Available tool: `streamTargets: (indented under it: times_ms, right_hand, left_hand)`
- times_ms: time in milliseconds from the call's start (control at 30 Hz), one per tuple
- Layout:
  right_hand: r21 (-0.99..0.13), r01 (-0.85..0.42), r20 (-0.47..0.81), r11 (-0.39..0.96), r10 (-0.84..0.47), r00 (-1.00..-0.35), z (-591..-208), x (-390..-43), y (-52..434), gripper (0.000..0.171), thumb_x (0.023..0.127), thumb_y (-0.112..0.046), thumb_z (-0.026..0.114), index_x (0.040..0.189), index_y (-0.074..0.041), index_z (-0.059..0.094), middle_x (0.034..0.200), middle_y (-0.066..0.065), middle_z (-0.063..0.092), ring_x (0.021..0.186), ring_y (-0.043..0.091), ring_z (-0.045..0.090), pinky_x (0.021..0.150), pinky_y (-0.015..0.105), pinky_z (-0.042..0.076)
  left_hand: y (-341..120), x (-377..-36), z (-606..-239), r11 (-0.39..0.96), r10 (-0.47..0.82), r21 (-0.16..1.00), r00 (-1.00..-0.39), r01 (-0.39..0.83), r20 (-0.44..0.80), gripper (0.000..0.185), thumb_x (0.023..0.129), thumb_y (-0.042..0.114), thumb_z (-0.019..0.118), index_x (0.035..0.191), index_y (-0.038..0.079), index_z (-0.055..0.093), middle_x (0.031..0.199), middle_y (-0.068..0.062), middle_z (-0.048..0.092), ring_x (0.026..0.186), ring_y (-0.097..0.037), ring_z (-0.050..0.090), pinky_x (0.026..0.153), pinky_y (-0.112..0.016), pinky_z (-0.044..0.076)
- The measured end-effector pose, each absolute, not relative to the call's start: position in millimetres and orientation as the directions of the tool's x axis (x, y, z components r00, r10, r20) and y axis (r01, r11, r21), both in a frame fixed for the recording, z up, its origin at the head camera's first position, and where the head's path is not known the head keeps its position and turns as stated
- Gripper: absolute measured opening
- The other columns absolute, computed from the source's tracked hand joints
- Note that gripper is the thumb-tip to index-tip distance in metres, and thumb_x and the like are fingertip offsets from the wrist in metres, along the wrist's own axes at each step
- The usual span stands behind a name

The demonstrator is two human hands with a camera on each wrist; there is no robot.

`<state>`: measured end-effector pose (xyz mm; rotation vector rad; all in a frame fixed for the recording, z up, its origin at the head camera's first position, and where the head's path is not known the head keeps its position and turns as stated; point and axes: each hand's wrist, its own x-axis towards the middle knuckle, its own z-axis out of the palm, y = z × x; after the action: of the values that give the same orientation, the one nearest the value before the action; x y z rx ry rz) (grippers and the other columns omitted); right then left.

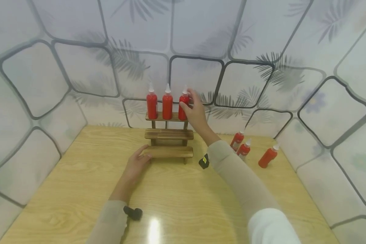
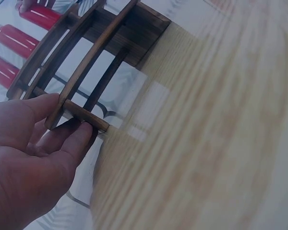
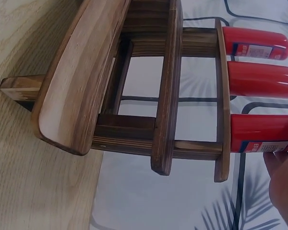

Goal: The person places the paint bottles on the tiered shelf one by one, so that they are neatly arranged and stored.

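Observation:
A three-tier wooden stand [image 1: 169, 152] rises against the back wall. My left hand [image 1: 137, 165] grips its lowest step at the left end; in the left wrist view the thumb lies on the step's edge and the fingers [image 2: 77, 141] reach beneath. Three red squeeze bottles with white pointed nozzles stand upright in a row on the top step: a left bottle [image 1: 151, 105], a middle bottle [image 1: 167, 106] and a right bottle [image 3: 259, 132]. My right hand [image 1: 197, 113] holds the right bottle around its upper body, its base at the top step.
To the right on the wooden table [image 1: 170, 203] stand three more red bottles: one at the back [image 1: 237, 139], one in front of it [image 1: 244, 149] and one farther right [image 1: 267, 157]. Patterned wall panels [image 1: 198, 79] enclose the table's back and sides.

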<state>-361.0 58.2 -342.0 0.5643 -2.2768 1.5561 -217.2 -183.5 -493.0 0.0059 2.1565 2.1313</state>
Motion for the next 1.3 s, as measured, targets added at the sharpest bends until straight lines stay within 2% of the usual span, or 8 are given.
streamTargets:
  times_ms: [200, 333, 400, 600, 833, 1000, 1167, 1300]
  right_hand:
    - [-0.806, -0.484, 0.470, 0.341, -0.127, -0.873, -342, -358, 65, 0.068, 0.098, -0.030, 0.068, 0.156, -0.023, 0.034, 0.150, 0.006, 0.046, 0.135, 0.020, 0.049, 0.116, 0.033, 0.044]
    - [-0.822, -0.469, 0.465, 0.323, -0.094, -0.880, -342, -351, 79, 0.070, 0.097, -0.036, 0.068, 0.156, -0.024, 0.034, 0.152, 0.006, 0.044, 0.140, 0.022, 0.044, 0.119, 0.040, 0.040]
    - [-0.817, -0.489, 0.484, 0.307, -0.097, -0.870, -344, -346, 87, 0.070, 0.097, -0.037, 0.067, 0.156, -0.020, 0.034, 0.151, 0.009, 0.043, 0.140, 0.026, 0.043, 0.119, 0.045, 0.040]
    - [-0.788, -0.550, 0.538, 0.277, -0.126, -0.834, -342, -323, 108, 0.069, 0.099, -0.027, 0.066, 0.157, -0.011, 0.032, 0.151, 0.018, 0.040, 0.142, 0.035, 0.038, 0.122, 0.049, 0.035]
    - [-0.757, -0.571, 0.583, 0.318, -0.067, -0.810, -330, -279, 139, 0.062, 0.098, -0.009, 0.064, 0.153, -0.001, 0.036, 0.148, 0.021, 0.042, 0.140, 0.033, 0.040, 0.121, 0.048, 0.037]
    - [-0.740, -0.550, 0.592, 0.386, -0.013, -0.806, -350, -276, 176, 0.064, 0.098, -0.013, 0.067, 0.154, -0.009, 0.038, 0.151, 0.012, 0.043, 0.142, 0.024, 0.038, 0.122, 0.046, 0.034]
    - [-0.749, -0.470, 0.556, 0.467, 0.057, -0.830, -371, -264, 209, 0.064, 0.097, -0.026, 0.069, 0.154, -0.022, 0.040, 0.154, 0.004, 0.040, 0.141, 0.022, 0.033, 0.119, 0.052, 0.030]
    - [-0.767, -0.412, 0.524, 0.492, 0.110, -0.845, -386, -253, 231, 0.064, 0.095, -0.030, 0.070, 0.153, -0.023, 0.042, 0.155, 0.003, 0.037, 0.142, 0.023, 0.029, 0.119, 0.053, 0.028]
  left_hand:
    - [-183, -217, -495, 0.012, 0.086, 0.998, -0.994, -0.069, -0.070, 0.066, 0.104, 0.030, 0.057, 0.161, 0.020, 0.025, 0.141, -0.024, 0.057, 0.136, -0.034, 0.052, 0.117, -0.042, 0.042]
    - [-183, -216, -495, -0.002, 0.099, 0.998, -0.993, -0.069, -0.069, 0.065, 0.104, 0.030, 0.057, 0.161, 0.021, 0.025, 0.144, -0.024, 0.054, 0.139, -0.034, 0.049, 0.118, -0.040, 0.041]
    - [-182, -216, -494, -0.002, 0.100, 0.997, -0.992, -0.071, -0.071, 0.065, 0.104, 0.031, 0.057, 0.160, 0.022, 0.026, 0.146, -0.023, 0.053, 0.139, -0.034, 0.049, 0.118, -0.040, 0.041]
    - [-181, -215, -492, 0.009, 0.081, 0.997, -0.994, -0.079, -0.079, 0.065, 0.104, 0.030, 0.058, 0.160, 0.023, 0.027, 0.145, -0.023, 0.054, 0.138, -0.034, 0.050, 0.117, -0.040, 0.042]
    - [-183, -214, -494, -0.005, 0.105, 0.998, -0.993, -0.059, -0.058, 0.065, 0.104, 0.031, 0.057, 0.160, 0.022, 0.025, 0.148, -0.024, 0.050, 0.142, -0.036, 0.045, 0.120, -0.044, 0.037]
    - [-182, -215, -493, 0.008, 0.095, 0.998, -0.994, -0.056, -0.056, 0.065, 0.103, 0.032, 0.058, 0.160, 0.022, 0.027, 0.145, -0.023, 0.052, 0.141, -0.035, 0.047, 0.119, -0.043, 0.039]
    - [-183, -214, -494, 0.030, 0.089, 0.998, -0.995, -0.050, -0.053, 0.066, 0.104, 0.033, 0.057, 0.160, 0.021, 0.026, 0.145, -0.023, 0.053, 0.140, -0.036, 0.047, 0.120, -0.045, 0.039]
    - [-183, -213, -494, 0.023, 0.094, 0.998, -0.994, -0.057, -0.059, 0.066, 0.104, 0.035, 0.057, 0.161, 0.022, 0.025, 0.148, -0.023, 0.051, 0.141, -0.037, 0.046, 0.120, -0.047, 0.037]
